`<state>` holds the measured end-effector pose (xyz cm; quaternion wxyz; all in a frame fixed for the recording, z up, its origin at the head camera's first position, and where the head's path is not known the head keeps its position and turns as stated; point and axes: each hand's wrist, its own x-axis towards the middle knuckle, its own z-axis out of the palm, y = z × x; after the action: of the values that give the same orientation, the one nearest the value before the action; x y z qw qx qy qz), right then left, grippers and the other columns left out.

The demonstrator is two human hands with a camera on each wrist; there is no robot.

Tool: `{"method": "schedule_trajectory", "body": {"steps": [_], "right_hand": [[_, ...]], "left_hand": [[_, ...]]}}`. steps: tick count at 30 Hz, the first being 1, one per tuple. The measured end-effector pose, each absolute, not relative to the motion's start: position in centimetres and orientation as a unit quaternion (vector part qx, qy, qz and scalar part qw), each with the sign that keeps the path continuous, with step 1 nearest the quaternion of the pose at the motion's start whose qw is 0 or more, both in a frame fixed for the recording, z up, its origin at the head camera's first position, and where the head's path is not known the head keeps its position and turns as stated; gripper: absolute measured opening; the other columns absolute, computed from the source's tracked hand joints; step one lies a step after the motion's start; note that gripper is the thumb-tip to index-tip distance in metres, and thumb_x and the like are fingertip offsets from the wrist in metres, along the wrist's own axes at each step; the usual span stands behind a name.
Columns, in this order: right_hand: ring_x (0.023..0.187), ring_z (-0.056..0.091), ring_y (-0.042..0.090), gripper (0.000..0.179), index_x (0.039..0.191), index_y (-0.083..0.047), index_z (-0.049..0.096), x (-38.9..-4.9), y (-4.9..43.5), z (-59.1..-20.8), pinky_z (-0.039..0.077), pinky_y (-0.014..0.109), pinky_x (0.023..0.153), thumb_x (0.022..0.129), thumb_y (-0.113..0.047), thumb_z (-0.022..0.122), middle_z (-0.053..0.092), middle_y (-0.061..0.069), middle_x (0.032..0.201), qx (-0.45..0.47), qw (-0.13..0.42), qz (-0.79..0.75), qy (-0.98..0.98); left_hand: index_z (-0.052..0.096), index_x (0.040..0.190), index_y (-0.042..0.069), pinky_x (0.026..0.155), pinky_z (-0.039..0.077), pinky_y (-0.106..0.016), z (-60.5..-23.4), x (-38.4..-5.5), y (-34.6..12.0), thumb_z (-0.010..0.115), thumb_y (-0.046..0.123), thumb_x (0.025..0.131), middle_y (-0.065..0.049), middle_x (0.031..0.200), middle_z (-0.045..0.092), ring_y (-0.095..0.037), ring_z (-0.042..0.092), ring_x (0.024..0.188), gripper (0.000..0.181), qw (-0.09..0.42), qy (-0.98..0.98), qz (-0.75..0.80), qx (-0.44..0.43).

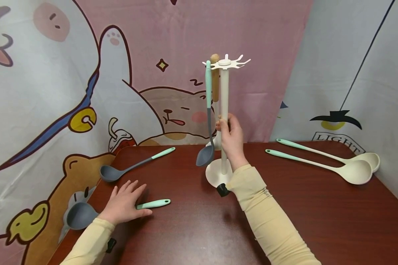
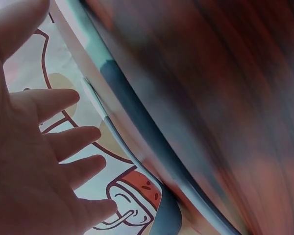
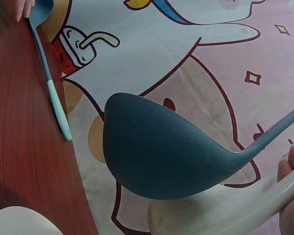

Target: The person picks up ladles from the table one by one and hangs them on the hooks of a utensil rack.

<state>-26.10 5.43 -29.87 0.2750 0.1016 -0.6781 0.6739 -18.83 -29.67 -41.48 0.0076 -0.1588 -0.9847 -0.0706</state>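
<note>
1. Head view: the near grey ladle (image 1: 81, 216) lay crosswise on the bench (image 1: 192, 235), beneath the left hand (image 1: 124, 204), its handle (image 1: 154, 204) pointing right; the left hand was nearer. The right hand (image 1: 231, 138) gripped the white stand (image 1: 224, 95) by its pole.
2. Left wrist view: left grip wide, fingers spread, holding nothing; contact with the ladle could not be confirmed.
3. Right wrist view: a hanging grey ladle (image 3: 161, 149) was near the right hand.

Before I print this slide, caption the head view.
Right hand grips a white utensil stand bearing a hanging gray ladle, the open left hand above another gray ladle.
</note>
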Motion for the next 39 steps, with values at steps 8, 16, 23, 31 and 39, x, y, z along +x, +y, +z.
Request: {"method": "schedule_trajectory", "body": {"steps": [8, 16, 23, 31, 39], "right_hand": [[0.097, 0.062, 0.038, 0.024, 0.119, 0.012, 0.055, -26.21, 5.40, -29.92, 0.051, 0.037, 0.091, 0.103, -0.005, 0.050, 0.060, 0.029, 0.101, 0.103, 0.275, 0.675, -0.677], [0.096, 0.061, 0.036, 0.024, 0.118, 0.012, 0.055, -26.19, 5.42, -29.96, 0.051, 0.036, 0.091, 0.103, -0.005, 0.050, 0.060, 0.028, 0.101, 0.102, 0.276, 0.676, -0.676], [0.097, 0.061, 0.037, 0.024, 0.119, 0.012, 0.055, -26.17, 5.43, -29.88, 0.051, 0.037, 0.091, 0.103, -0.005, 0.050, 0.060, 0.029, 0.102, 0.103, 0.275, 0.675, -0.677], [0.096, 0.062, 0.036, 0.024, 0.119, 0.012, 0.055, -26.03, 5.42, -29.77, 0.051, 0.037, 0.091, 0.104, -0.005, 0.050, 0.060, 0.028, 0.102, 0.103, 0.273, 0.676, -0.677], [0.097, 0.062, 0.037, 0.025, 0.120, 0.012, 0.055, -25.90, 5.45, -29.68, 0.051, 0.038, 0.092, 0.104, -0.005, 0.049, 0.060, 0.028, 0.102, 0.100, 0.268, 0.678, -0.678]], "left_hand": [[0.066, 0.123, 0.006, 0.098, 0.032, -0.071, -41.48, -18.89, -29.62, 0.086, 0.056, 0.067, -0.016, 0.119, 0.060, -0.039, 0.053, 0.113, 0.077, 0.019, -0.984, -0.052, -0.171], [0.070, 0.111, 0.009, 0.083, 0.049, -0.051, -41.53, -19.11, -29.62, 0.089, 0.051, 0.065, -0.007, 0.102, 0.061, -0.028, 0.055, 0.094, 0.065, 0.015, -0.981, -0.041, -0.187], [0.069, 0.110, 0.010, 0.074, 0.050, -0.046, -41.72, -19.21, -29.42, 0.091, 0.046, 0.065, -0.004, 0.097, 0.058, -0.024, 0.054, 0.088, 0.062, -0.009, -0.983, -0.050, -0.174], [0.068, 0.103, 0.014, 0.068, 0.048, -0.040, -41.81, -19.32, -29.20, 0.092, 0.038, 0.066, 0.001, 0.088, 0.055, -0.018, 0.051, 0.081, 0.051, -0.027, -0.984, -0.056, -0.170], [0.066, 0.098, 0.016, 0.065, 0.047, -0.037, -41.82, -19.43, -28.88, 0.092, 0.034, 0.067, 0.003, 0.086, 0.056, -0.014, 0.050, 0.077, 0.044, -0.039, -0.982, -0.063, -0.172]]}}
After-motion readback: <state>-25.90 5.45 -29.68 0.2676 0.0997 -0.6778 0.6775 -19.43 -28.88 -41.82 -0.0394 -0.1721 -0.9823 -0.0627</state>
